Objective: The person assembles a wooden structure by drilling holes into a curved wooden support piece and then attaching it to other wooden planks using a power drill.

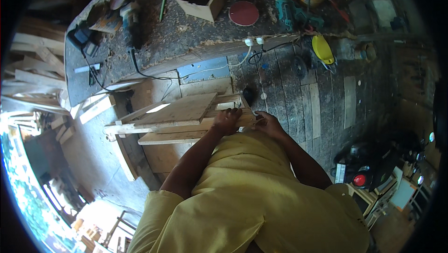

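In front of my body lies a pale wooden frame (pixel 182 109) with a flat board across part of it. The fingers of my left hand (pixel 227 120) are curled over its rail near the right end. My right hand (pixel 269 125) is at the frame's right corner, fingers bent inward. Something thin and pale shows by those fingers, too small to name. My yellow shirt hides part of the right hand and the near side of the frame.
On the workbench (pixel 186 36) beyond lie a green drill (pixel 285 12), another power tool (pixel 130 22), a wooden box (pixel 200 0), a red sanding disc (pixel 243 13) and a pencil (pixel 164 2). Cables hang from its edge. A motorcycle (pixel 373 159) stands at right; lumber (pixel 37 66) is stacked at left.
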Demonstrator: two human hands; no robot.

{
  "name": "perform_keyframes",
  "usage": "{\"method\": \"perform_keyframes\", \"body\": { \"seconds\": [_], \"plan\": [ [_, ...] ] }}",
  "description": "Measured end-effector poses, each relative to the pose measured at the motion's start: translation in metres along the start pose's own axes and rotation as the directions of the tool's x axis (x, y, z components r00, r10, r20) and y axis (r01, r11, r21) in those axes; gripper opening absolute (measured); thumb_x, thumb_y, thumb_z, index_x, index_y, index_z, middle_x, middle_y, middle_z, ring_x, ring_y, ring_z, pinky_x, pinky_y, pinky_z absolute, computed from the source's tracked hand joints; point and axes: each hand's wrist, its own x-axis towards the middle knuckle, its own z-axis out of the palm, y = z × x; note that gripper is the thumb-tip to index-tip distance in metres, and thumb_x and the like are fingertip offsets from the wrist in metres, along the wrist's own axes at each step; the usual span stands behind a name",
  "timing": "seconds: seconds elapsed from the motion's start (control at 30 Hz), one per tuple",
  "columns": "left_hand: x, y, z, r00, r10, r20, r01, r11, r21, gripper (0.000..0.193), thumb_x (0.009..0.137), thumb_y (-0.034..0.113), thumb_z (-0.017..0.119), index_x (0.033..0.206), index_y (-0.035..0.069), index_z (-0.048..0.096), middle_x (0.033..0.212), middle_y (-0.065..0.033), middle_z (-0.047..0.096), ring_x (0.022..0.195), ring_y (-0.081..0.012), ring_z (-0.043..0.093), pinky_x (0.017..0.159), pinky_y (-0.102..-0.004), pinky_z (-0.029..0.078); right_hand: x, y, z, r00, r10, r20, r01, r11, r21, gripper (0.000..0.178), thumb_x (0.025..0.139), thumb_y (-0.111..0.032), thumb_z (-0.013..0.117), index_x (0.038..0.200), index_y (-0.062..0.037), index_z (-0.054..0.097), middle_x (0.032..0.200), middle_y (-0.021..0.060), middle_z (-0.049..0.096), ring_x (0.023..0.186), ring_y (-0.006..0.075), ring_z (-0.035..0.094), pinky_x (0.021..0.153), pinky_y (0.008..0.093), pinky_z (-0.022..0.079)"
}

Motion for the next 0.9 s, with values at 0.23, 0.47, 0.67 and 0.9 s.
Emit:
{"method": "perform_keyframes", "body": {
  "seconds": [0.23,0.47,0.67,0.9],
  "plan": [
    [0.004,-0.001,0.012,0.986,0.019,-0.166,-0.019,1.000,-0.002,0.054,0.075,0.030,0.074,0.119,0.011,0.050,0.116,-0.0153,0.061,0.113,-0.0340,0.060,0.087,-0.0489,0.051,0.005,0.023,0.018,0.974,-0.068,-0.218,0.049,0.994,-0.093,0.031,0.082,-0.026,0.079,0.095,0.0010,0.073,0.080,0.0155,0.070,0.079,0.0232,0.071,0.075,0.0338,0.054],
    [0.016,0.030,-0.001,0.950,0.079,-0.302,-0.112,0.989,-0.094,0.055,0.073,0.029,0.078,0.118,0.007,0.056,0.116,-0.0155,0.063,0.106,-0.0352,0.063,0.088,-0.0470,0.053,-0.004,0.021,0.033,0.899,-0.117,-0.422,0.090,0.992,-0.084,0.027,0.080,-0.024,0.079,0.082,0.0009,0.072,0.072,0.0183,0.067,0.066,0.0287,0.068,0.062,0.0386,0.049],
    [0.020,0.031,0.005,0.941,0.075,-0.331,-0.090,0.995,-0.031,0.055,0.068,0.026,0.080,0.112,0.003,0.058,0.113,-0.0166,0.065,0.108,-0.0343,0.063,0.088,-0.0450,0.054,-0.008,0.020,0.040,0.871,-0.121,-0.476,0.127,0.992,-0.020,0.026,0.084,-0.025,0.076,0.081,0.0003,0.071,0.068,0.0177,0.064,0.065,0.0321,0.066,0.062,0.0407,0.049],
    [0.027,0.028,0.015,0.931,0.073,-0.359,-0.096,0.994,-0.049,0.052,0.070,0.026,0.079,0.111,0.002,0.058,0.110,-0.0184,0.067,0.103,-0.0359,0.066,0.088,-0.0449,0.055,-0.008,0.012,0.038,0.922,-0.099,-0.374,0.025,0.980,-0.199,0.022,0.088,-0.023,0.069,0.085,-0.0013,0.070,0.076,0.0177,0.064,0.074,0.0364,0.065,0.068,0.0468,0.050]
  ]
}}
